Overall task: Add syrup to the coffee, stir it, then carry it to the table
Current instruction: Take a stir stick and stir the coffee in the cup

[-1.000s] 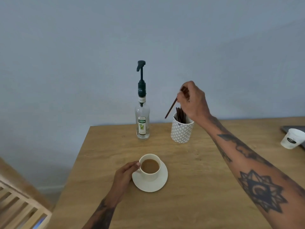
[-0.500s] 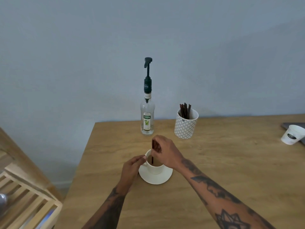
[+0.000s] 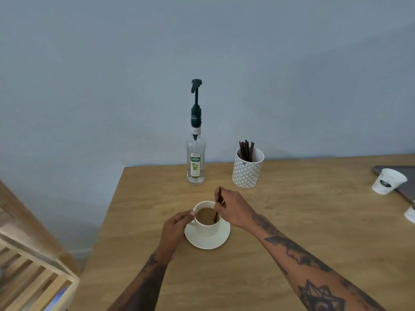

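A white coffee cup full of light brown coffee stands on a white saucer on the wooden counter. My left hand grips the cup at its handle on the left side. My right hand pinches a thin dark stir stick whose lower end dips into the coffee. Behind the cup stands the clear syrup bottle with a dark pump, upright and untouched.
A patterned white holder with several dark stir sticks stands right of the bottle. Two white paper cups and a grey laptop edge lie at the far right. A slatted wooden rack sits low on the left.
My right hand pulled a stick from the holder, brought it down to the cup and dipped it into the coffee. My left hand stayed on the cup.
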